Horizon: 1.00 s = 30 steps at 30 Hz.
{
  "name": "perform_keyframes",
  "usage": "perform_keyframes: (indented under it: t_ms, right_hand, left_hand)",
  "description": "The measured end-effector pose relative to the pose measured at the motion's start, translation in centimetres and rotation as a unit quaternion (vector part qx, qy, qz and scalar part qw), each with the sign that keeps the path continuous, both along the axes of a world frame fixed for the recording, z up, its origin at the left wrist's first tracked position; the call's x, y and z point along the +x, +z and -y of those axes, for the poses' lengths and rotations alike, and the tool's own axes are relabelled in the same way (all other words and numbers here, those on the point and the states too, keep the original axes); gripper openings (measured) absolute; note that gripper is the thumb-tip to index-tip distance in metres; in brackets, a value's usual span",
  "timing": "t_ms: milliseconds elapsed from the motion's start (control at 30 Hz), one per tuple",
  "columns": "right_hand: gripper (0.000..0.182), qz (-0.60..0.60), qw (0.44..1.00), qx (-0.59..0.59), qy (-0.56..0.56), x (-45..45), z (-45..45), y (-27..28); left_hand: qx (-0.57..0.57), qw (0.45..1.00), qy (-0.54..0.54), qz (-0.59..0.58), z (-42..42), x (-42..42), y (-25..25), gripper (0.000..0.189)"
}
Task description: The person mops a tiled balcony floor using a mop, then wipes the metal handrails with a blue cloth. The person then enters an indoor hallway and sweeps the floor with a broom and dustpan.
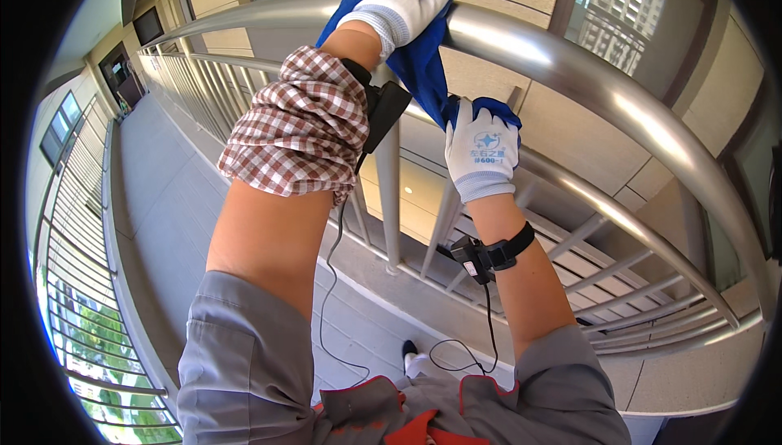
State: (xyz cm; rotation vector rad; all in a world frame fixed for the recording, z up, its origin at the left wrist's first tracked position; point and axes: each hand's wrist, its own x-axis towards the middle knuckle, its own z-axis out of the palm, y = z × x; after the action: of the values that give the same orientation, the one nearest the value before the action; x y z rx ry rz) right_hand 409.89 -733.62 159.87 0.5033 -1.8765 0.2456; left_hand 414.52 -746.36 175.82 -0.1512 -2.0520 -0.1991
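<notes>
A blue cloth (421,72) is draped over the thick stainless steel top rail (544,60) and hangs down on its near side. My left hand (400,8), in a white knit work glove, presses the cloth onto the top of that rail. Lower and to the right, my right hand (484,146), gloved alike, is at the thinner second rail (586,194), with blue material around its fingers; whether this is cloth or the glove's coating is partly hidden. Both wrists carry black strapped devices with cables, and a checked sleeve (299,124) is bunched on my left forearm.
Vertical metal bars (388,201) stand below the rails on a concrete curb (366,274). A tiled walkway (165,182) runs away on the left, with another railing (79,219) at its far side. Beyond the near rails are a beige wall and a window (623,11). Thin cables (330,274) hang before my body.
</notes>
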Motion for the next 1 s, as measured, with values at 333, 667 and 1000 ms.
perform_keyframes:
  t_ms: [333, 667, 1000]
  right_hand:
    - [0.029, -0.151, 0.953, -0.144, 0.220, 2.3, -8.0, -9.4]
    - [0.037, 0.031, 0.991, 0.045, 0.118, 0.6, -17.4, -5.9]
    - [0.045, 0.064, 0.996, 0.064, -0.015, -2.4, -15.7, -3.5]
  left_hand:
    - [-0.017, 0.999, -0.034, 0.018, -1.9, 3.8, -2.1, 0.053]
    - [0.101, 0.985, -0.061, 0.125, -7.2, 2.0, -3.1, 0.047]
    - [0.065, 0.991, -0.099, 0.067, -11.0, -1.9, -3.7, 0.045]
